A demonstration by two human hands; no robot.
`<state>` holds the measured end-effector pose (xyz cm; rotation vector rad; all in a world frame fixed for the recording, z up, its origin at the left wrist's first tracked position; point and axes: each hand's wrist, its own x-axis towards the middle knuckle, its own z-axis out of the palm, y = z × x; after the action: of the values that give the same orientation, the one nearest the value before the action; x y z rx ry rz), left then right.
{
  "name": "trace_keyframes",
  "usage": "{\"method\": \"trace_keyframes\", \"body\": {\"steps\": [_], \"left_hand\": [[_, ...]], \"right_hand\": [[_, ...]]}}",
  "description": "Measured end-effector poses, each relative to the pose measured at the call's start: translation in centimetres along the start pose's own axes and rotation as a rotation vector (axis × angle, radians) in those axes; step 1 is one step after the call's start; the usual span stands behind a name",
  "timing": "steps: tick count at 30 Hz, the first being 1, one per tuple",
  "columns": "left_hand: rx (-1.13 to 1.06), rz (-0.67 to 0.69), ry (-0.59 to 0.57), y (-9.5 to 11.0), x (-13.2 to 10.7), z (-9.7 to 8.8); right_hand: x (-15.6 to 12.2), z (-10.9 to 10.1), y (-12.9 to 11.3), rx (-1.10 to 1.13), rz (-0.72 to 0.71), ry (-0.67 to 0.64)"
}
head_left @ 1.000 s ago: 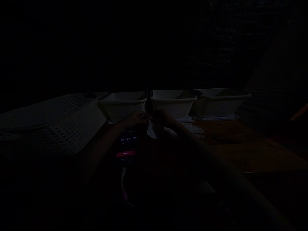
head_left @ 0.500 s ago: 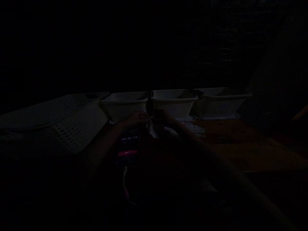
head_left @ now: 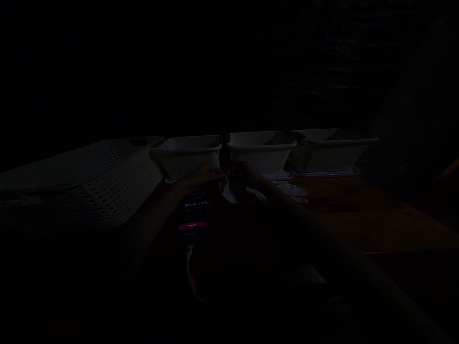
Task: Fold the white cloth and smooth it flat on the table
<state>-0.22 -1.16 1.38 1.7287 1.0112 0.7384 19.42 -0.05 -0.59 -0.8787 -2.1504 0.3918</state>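
The view is very dark. Both hands meet over the wooden table, in front of the tubs. My left hand (head_left: 208, 174) has its fingers pinched together at the top of a thin, limp white piece (head_left: 228, 190), which looks like cloth. Close beside it, my right hand (head_left: 245, 173) is closed on the same piece, its fingers mostly in shadow. The white piece hangs down to the table below the fingertips. More flat white pieces (head_left: 294, 189) with finger-like ends, perhaps gloves, lie to the right, partly behind my right forearm.
Three white tubs (head_left: 189, 155) stand in a row at the back. A large perforated white basket (head_left: 107, 193) fills the left side. A lit phone (head_left: 193, 220) showing a timer lies before my left hand, its cable (head_left: 189, 263) running toward me. The wooden table (head_left: 358, 220) extends right.
My left fingertips have moved slightly right, closer to my right hand. A thin light strand seen at the left fingertips earlier no longer shows. The whole view has shifted a little.
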Motion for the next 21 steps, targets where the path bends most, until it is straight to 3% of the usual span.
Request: {"method": "trace_keyframes", "body": {"steps": [21], "left_hand": [[0.057, 0.031, 0.012, -0.12, 0.17, -0.07]], "right_hand": [[-0.34, -0.2, -0.88, -0.005, 0.031, -0.019]]}}
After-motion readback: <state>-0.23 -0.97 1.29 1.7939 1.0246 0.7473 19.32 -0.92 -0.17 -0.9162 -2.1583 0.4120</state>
